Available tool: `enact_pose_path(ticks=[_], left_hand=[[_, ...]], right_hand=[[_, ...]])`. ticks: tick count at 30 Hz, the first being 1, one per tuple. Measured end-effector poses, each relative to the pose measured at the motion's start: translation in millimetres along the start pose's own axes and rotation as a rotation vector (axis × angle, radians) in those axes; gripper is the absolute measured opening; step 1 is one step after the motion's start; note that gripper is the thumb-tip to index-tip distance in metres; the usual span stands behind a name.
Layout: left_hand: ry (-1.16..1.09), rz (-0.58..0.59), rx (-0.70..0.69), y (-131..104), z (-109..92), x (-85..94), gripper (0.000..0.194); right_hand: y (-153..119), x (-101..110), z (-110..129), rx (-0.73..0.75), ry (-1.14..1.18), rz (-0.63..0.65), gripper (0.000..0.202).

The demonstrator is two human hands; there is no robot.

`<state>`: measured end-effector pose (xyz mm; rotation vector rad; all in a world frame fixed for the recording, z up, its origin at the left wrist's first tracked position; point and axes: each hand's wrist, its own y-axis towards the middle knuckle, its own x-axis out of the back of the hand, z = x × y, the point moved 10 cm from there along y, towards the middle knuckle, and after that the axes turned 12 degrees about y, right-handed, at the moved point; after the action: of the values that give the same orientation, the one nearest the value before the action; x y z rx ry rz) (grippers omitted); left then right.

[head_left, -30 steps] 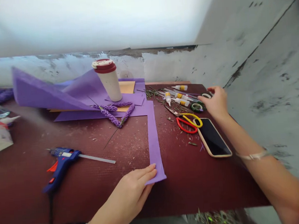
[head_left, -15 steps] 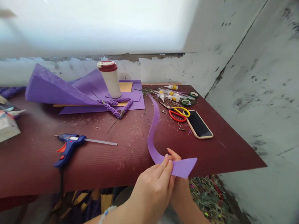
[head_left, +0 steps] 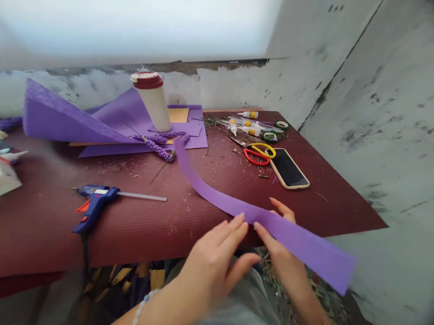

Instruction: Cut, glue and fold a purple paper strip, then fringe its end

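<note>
A long purple strip (head_left: 223, 201) of felt-like sheet curves across the front of the table. My right hand (head_left: 283, 246) holds it from below between thumb and fingers, and its wide end hangs out to the lower right. My left hand (head_left: 219, 258), with a beaded bracelet (head_left: 138, 309) at the wrist, has its fingers stretched and thumb apart; its fingertips lie at the strip's near edge. The strip's far end reaches a purple braided piece (head_left: 161, 149) at the back.
A blue glue gun (head_left: 100, 201) with a glue stick lies at left. Scissors (head_left: 258, 152) and a phone (head_left: 288, 168) lie at right, near small bottles (head_left: 251, 131) and green tape rolls (head_left: 270, 137). A lidded cup (head_left: 154, 105) stands on purple sheets (head_left: 106, 149).
The strip has slid to the right through my hands, with much more hanging past my right hand. My left fingers have opened, and the strip's far end has swung left.
</note>
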<state>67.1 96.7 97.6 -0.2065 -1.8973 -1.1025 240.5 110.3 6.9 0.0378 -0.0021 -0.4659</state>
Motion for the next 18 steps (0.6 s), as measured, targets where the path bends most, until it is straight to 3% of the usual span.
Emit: enact_pose_path(ticks=[3,5,8,11,14,18], left_hand=[[0.142,-0.029,0.193,-1,41,10.8,0.018],[0.331,0.027,0.471,-7,81,16.0,0.010],[0.575,0.204,0.738,-23,121,16.5,0.028],[0.556,0.296,0.752,-35,133,5.4,0.038],[0.483,0.235,0.699,-40,131,1.2,0.043],[0.452,0.312,0.749,-40,134,-7.2,0.036]], right_hand=[[22,35,10,0.039,-0.140,-0.062,0.060],[41,53,7,0.034,-0.168,-0.050,0.060],[67,76,-3,-0.015,-0.150,-0.036,0.063],[86,104,-7,-0.030,-0.130,-0.136,0.059],[96,131,-1,0.054,-0.203,-0.250,0.038],[104,162,-2,0.018,-0.396,-0.332,0.035]])
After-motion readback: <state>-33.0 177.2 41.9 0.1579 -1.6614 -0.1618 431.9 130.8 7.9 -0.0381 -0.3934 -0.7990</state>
